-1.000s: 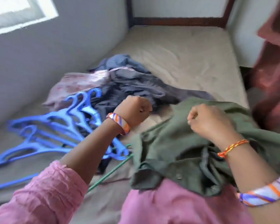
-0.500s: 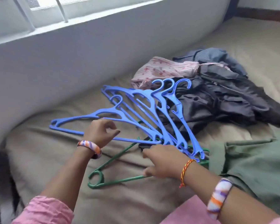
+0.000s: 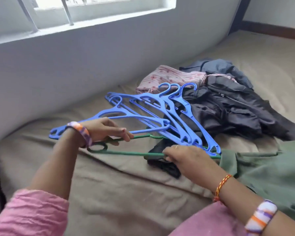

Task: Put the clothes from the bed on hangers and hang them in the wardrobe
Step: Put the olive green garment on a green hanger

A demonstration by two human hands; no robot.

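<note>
A thin green hanger point(image 3: 126, 152) lies on the bed under a stack of several blue plastic hangers point(image 3: 160, 114). My left hand point(image 3: 105, 132) pinches the green hanger's upper arm near its hook. My right hand point(image 3: 186, 157) grips its lower bar, over a scrap of black cloth point(image 3: 165, 166). An olive green shirt point(image 3: 266, 172) lies at the right by my right forearm. Behind the hangers sit a dark grey garment point(image 3: 232, 113), a pink patterned one point(image 3: 170, 77) and a blue-grey one point(image 3: 223, 67).
The bed's tan sheet point(image 3: 126, 189) spreads under everything. A grey wall with a barred window point(image 3: 75, 14) runs along the bed's left side. A dark wooden bed frame point(image 3: 273, 31) closes the far end.
My left hand has come down from the blue hanger onto the green hanger's arm. The green hanger has lifted a little at its hook end. The view has shifted slightly.
</note>
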